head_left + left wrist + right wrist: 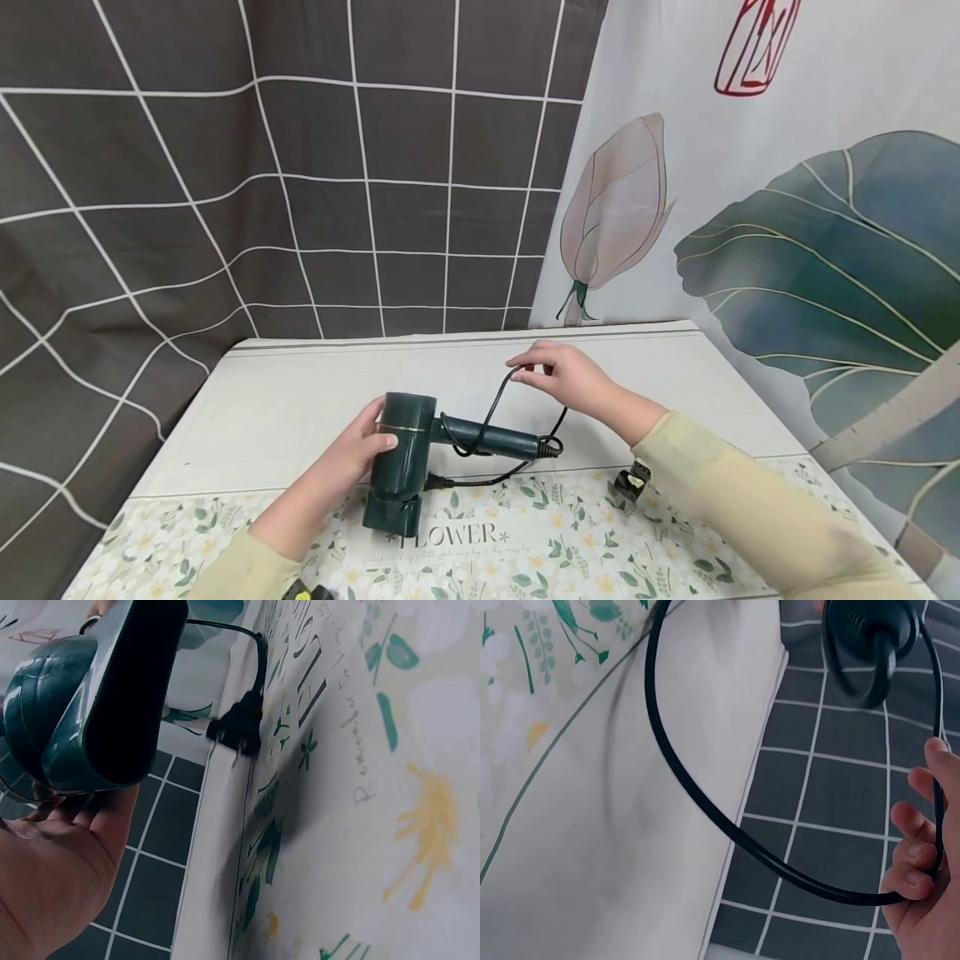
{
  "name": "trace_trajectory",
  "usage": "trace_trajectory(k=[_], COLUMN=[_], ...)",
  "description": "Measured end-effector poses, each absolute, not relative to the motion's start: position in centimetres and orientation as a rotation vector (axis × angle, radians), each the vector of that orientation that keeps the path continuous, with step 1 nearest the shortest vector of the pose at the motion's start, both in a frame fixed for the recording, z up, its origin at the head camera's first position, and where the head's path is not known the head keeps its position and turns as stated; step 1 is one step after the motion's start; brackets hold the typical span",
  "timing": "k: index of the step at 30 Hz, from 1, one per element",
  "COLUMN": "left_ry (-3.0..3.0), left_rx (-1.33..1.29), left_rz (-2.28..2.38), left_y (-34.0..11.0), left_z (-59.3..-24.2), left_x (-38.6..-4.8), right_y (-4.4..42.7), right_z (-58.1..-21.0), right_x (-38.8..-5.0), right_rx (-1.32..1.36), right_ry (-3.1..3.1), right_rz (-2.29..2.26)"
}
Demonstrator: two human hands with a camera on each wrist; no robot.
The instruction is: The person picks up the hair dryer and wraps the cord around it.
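Note:
A dark green hair dryer (399,467) is held over the table, its handle (491,438) pointing right. My left hand (352,454) grips its barrel from the left, thumb across the front. The black cord (491,406) loops round the handle, and my right hand (566,375) pinches a raised loop of it above the handle's end. In the left wrist view the plug (238,726) hangs beside the dryer's barrel (124,697), near the left palm (64,862). In the right wrist view the cord (697,799) curves into the fingers of my right hand (926,862).
A white cloth with a floral part (585,533) at the front covers the table. Behind it hangs a dark curtain with a white grid (405,217); to the right is a pale curtain with a flower and a large leaf (832,258).

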State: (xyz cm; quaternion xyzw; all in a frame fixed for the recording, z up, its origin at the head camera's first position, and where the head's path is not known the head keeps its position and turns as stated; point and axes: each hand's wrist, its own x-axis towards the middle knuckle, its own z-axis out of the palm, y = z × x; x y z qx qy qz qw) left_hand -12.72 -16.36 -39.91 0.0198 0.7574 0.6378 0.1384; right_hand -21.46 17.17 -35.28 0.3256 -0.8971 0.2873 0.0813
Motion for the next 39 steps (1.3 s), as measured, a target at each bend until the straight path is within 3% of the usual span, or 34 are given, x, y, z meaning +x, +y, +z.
trace_trajectory(k=[19, 27, 32, 39], left_ry=[1.838, 1.715, 1.618, 1.767], left_rx=[0.087, 0.010, -0.069, 0.061], left_rz=[2.194, 2.353, 2.483, 2.281], left_y=[-16.2, -15.2, -11.0, -3.7], left_z=[-40.3, -39.9, -40.2, -38.7], left_x=[-12.8, -13.3, -15.1, -18.9], right_y=[17.5, 16.9, 19.9, 26.0], right_z=[-37.7, -37.9, -37.7, -35.7], right_x=[-22.8, -21.0, -18.0, -15.0], right_rx=[0.830, 0.866, 0.942, 0.799], right_ry=[-2.848, -2.880, -2.739, -2.676], right_rz=[0.750, 0.543, 0.357, 0.241])
